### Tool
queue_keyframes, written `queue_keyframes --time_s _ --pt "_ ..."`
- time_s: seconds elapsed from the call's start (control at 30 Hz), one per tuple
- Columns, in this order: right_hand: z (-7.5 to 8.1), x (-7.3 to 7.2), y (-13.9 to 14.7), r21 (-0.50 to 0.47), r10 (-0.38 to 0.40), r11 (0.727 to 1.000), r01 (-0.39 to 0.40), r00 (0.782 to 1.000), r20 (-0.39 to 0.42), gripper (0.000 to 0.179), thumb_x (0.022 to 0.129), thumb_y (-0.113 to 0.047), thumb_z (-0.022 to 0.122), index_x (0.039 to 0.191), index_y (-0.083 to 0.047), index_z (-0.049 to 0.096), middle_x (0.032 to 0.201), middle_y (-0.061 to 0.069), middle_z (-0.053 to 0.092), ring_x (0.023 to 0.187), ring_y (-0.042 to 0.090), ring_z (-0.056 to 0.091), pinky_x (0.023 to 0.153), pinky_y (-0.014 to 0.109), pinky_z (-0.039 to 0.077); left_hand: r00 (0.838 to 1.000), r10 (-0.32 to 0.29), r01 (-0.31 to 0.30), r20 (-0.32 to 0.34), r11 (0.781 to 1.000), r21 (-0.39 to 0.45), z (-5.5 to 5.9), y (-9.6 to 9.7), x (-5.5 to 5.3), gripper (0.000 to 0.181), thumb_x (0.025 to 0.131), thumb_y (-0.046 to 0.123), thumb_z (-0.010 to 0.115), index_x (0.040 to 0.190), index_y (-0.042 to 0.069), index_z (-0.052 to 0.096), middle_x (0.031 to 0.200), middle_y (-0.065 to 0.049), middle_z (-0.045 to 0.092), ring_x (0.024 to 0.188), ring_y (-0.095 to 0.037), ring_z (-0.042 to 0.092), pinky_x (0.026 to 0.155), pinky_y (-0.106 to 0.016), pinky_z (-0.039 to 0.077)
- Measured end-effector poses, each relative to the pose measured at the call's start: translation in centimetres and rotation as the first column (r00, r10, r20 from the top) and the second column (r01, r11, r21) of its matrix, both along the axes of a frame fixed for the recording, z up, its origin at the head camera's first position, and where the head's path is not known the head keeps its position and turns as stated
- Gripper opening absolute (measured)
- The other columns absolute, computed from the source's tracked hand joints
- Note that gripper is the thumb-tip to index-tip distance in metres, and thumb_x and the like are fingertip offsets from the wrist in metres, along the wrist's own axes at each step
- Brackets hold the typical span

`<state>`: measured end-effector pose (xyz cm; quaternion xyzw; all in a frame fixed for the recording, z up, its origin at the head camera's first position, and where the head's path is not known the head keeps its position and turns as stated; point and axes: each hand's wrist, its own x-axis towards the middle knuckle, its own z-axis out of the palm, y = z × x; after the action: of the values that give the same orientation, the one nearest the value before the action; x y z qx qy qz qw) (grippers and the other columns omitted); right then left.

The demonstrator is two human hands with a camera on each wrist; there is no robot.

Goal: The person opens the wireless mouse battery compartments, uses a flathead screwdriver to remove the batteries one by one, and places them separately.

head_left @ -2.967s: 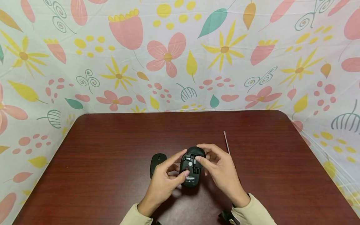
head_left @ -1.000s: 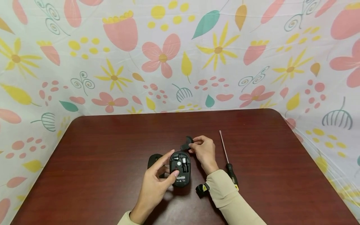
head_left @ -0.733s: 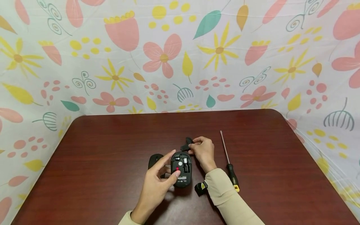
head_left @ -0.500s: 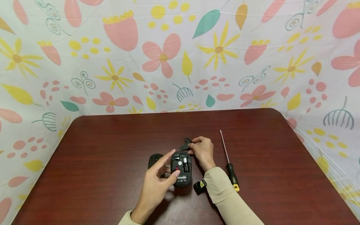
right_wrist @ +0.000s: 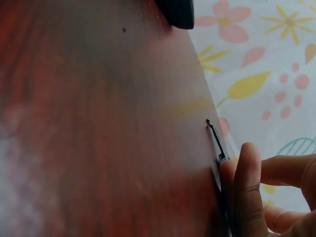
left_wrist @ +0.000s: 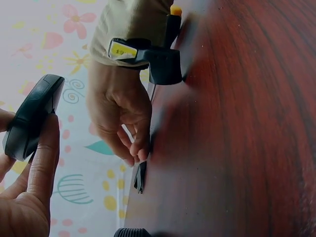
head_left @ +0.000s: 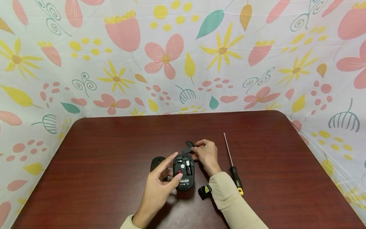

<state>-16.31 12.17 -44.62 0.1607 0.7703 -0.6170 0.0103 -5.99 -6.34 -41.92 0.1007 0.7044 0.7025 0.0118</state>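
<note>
My left hand [head_left: 157,187] grips a black computer mouse [head_left: 187,183] with its underside facing up, thumb on the label side. Its battery bay is uncovered, and a battery [head_left: 188,165] sits inside. Just beyond the mouse, my right hand [head_left: 207,156] pinches the black battery cover [head_left: 187,149] at one edge, low at the tabletop. The left wrist view has the mouse [left_wrist: 32,116] edge-on and raised off the table, with the cover [left_wrist: 140,178] under the right fingertips. The right wrist view catches the thin edge of the cover [right_wrist: 214,137] beside the fingers.
A second black mouse [head_left: 155,163] lies on the table [head_left: 114,178], partly hidden behind my left hand. To the right of my right arm lies a screwdriver [head_left: 235,176] with a black and yellow handle. A patterned cloth [head_left: 168,92] hangs behind the table.
Three seconds ago both hands were on the mouse. The cover has come off since, and my right hand has carried it beyond the mouse and lowered it flatter, exposing the battery.
</note>
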Motion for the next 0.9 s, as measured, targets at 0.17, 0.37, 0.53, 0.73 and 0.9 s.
queue_keyframes --time_s 0.17,0.37,0.53,0.73,0.9 --pt "0.7 0.8 0.5 -0.039 0.018 0.999 -0.019 0.999 -0.036 0.023 0.091 0.005 0.073 0.113 0.007 0.069 0.086 0.021 0.072 0.061 0.020 0.071 0.054 0.033 0.064 1.000 0.001 -0.001 0.006 1.000 -0.003 -0.1 0.0 -0.2 0.062 0.092 0.003 0.079 0.147 0.023 0.060 0.120 -0.021 0.065 0.086 -0.016 0.071 0.060 -0.030 0.065" --pt "2.3 1.9 1.0 0.052 0.060 0.997 -0.056 0.994 -0.089 0.023 0.092 -0.001 0.075 0.115 0.003 0.072 0.085 0.015 0.070 0.064 0.021 0.070 0.055 0.033 0.063 1.000 -0.010 0.010 0.018 1.000 0.000 -0.3 0.2 -0.3 0.062 0.092 0.003 0.078 0.148 0.023 0.060 0.122 -0.021 0.064 0.085 -0.015 0.071 0.056 -0.038 0.065" --pt "3.6 3.5 1.6 0.087 0.078 0.994 -0.067 0.988 -0.134 0.019 0.091 -0.001 0.075 0.109 0.002 0.073 0.083 0.012 0.069 0.062 0.023 0.068 0.054 0.033 0.061 1.000 -0.010 0.010 0.022 1.000 0.005 -0.3 0.3 -0.5 0.062 0.094 0.001 0.075 0.149 0.022 0.059 0.123 -0.021 0.065 0.086 -0.015 0.071 0.056 -0.035 0.064" --pt "4.9 5.3 2.7 0.167 0.099 0.983 -0.072 0.982 -0.162 0.015 0.091 -0.002 0.075 0.106 -0.002 0.075 0.086 0.014 0.070 0.064 0.026 0.068 0.056 0.037 0.063 0.998 -0.037 0.038 0.046 0.999 -0.017 -0.2 0.2 -0.4 0.060 0.099 0.004 0.069 0.152 0.028 0.055 0.129 -0.018 0.064 0.091 -0.017 0.070 0.058 -0.031 0.063" --pt "5.1 6.5 4.4 0.233 0.102 0.970 -0.064 0.983 -0.154 0.014 0.093 -0.004 0.075 0.107 -0.004 0.075 0.087 0.013 0.070 0.065 0.022 0.067 0.058 0.032 0.061 0.998 -0.046 0.046 0.034 0.999 -0.026 -0.2 0.2 -0.3 0.058 0.101 0.005 0.066 0.152 0.028 0.054 0.130 -0.016 0.064 0.091 -0.017 0.068 0.060 -0.028 0.062"
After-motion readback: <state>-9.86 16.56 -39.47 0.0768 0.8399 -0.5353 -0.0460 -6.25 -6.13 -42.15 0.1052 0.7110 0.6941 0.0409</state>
